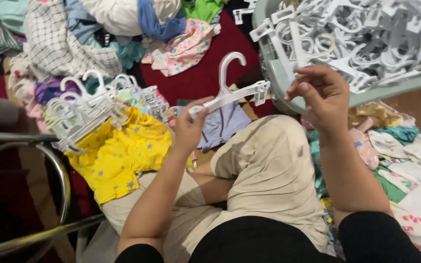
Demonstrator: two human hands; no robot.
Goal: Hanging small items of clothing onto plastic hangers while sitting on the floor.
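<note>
Hanger [230, 92]: white plastic, smooth, slight sheen. Basket [288, 83]: pale grey-green plastic, smooth and matt, filled with white plastic hangers [366, 34] of like finish. Yellow garment [118, 151]: soft matt cloth with printed stars. Trousers [269, 170]: beige woven cloth, matt. Rail [35, 146]: polished metal tube, glossy. Floor covering [200, 73]: dark red, matt, seemingly cloth.

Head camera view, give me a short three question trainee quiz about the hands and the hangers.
1. True or false: the left hand holds a white clip hanger.
2. What does the right hand touch: A the basket of white hangers, B the yellow star garment, C the metal frame?
3. Fill in: the row of hung clothes lies on the person's ____ side.

Key: 1 true; 2 A; 3 left.
</note>
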